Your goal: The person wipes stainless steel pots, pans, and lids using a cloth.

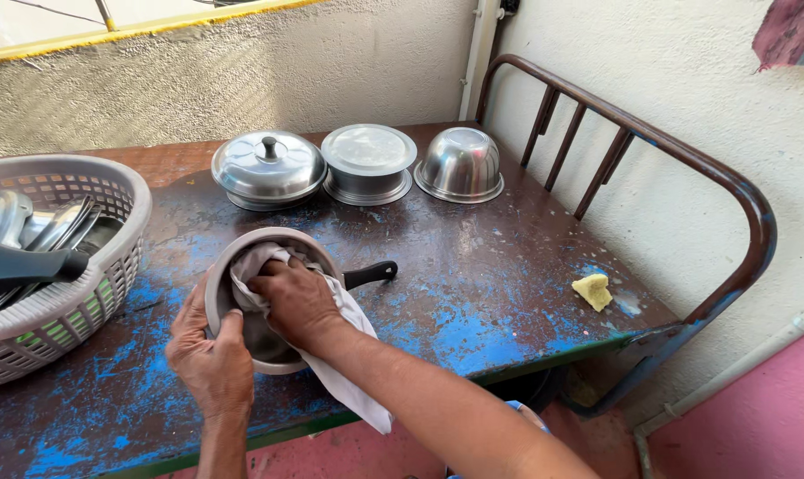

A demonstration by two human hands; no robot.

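Both hands grip, left (211, 359) pan (269, 302), right (297, 300) cloth (349, 355), worn blue table (473, 293), plaster wall (242, 71)

Pan (269, 350) and cloth (349, 355), in our hands.
Our left hand (208, 355) grips the rim; our right hand (297, 300) presses the cloth inside.

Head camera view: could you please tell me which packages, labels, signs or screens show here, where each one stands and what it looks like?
None in view: no package, label, sign or screen.
The blue-flecked metal table carries only bare kitchenware: a lidded pot, a covered pot, an upturned steel bowl, a grey basket and a yellow sponge.
The hands wipe a pan with a white cloth.
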